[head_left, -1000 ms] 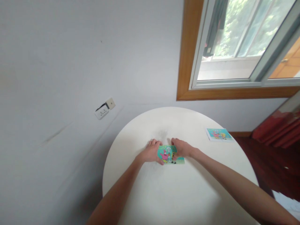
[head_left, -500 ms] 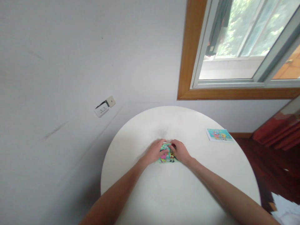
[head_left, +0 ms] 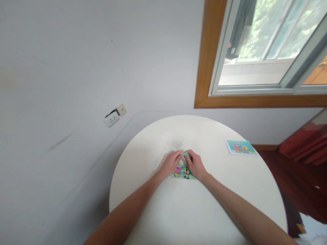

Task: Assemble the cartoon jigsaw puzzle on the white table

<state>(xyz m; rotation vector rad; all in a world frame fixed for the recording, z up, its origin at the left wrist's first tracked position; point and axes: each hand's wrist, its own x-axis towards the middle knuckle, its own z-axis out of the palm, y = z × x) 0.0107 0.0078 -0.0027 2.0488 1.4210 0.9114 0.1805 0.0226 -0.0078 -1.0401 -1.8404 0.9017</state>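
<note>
A small green picture sheet (head_left: pixel 183 172) with pink and yellow cartoon figures lies on the round white table (head_left: pixel 178 207). My left hand (head_left: pixel 171 163) grips its left and upper left edge with bent fingers. On the opposite side, my right hand (head_left: pixel 196 164) is closed at the upper right part, thumb and fingers close together. The fingertips of both hands nearly meet at the top of the picture. A pale patch shows in the picture's upper middle. My hands hide both side edges.
A teal booklet or card (head_left: pixel 240 147) with similar cartoon figures lies near the table's right edge. Behind the table is a white wall with a loose socket (head_left: pixel 111 119). A wood-framed window (head_left: pixel 255 101) is at upper right, and white paper (head_left: pixel 313 229) lies lower right.
My left thumb has drawn back from across the picture, and more of its middle shows. My right fingers have shifted slightly toward the top edge. The view has turned a little.
</note>
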